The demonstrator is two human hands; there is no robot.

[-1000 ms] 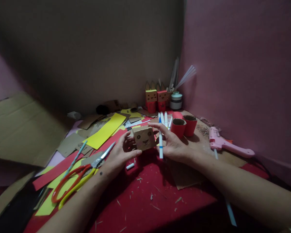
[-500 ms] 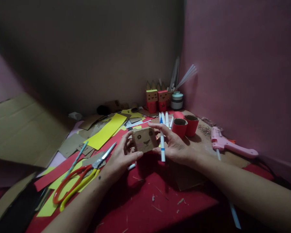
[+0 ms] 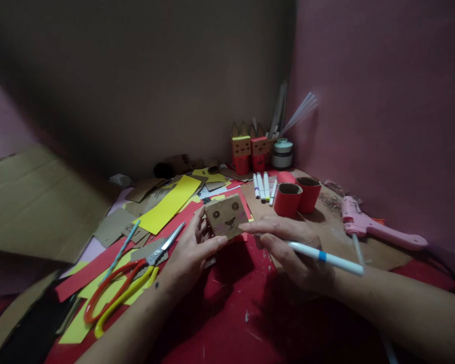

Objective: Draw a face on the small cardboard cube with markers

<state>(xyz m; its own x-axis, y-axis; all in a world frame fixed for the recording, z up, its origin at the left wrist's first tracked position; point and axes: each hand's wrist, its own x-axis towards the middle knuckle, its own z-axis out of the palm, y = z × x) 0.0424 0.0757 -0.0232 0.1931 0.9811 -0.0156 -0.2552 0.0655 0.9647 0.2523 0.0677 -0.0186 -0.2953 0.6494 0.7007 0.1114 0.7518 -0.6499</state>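
Note:
My left hand [image 3: 197,241] grips a small cardboard box [image 3: 224,218] by its left side, thumb along the bottom edge. Drawn on the box front are two round eyes, a dark nose and mouth, and pinkish cheek marks. In my right hand [image 3: 293,247] is a white marker [image 3: 331,260] with a blue band, its back end pointing right toward the wrist. My right fingertips are at the box's lower right edge; whether they touch it I cannot tell. The marker's tip is hidden by the fingers.
Scissors [image 3: 157,253] and yellow paper [image 3: 170,202] lie left. Behind my right hand are several markers [image 3: 261,187] and two red tubes [image 3: 288,199]. A pink glue gun [image 3: 382,230] lies right. Two decorated box figures [image 3: 241,151] and a lidded jar [image 3: 282,154] stand at the back.
My right hand has drawn away from the box's right side and lowered. The marker has swung from upright to nearly level, pointing toward the box. My left hand still holds the box.

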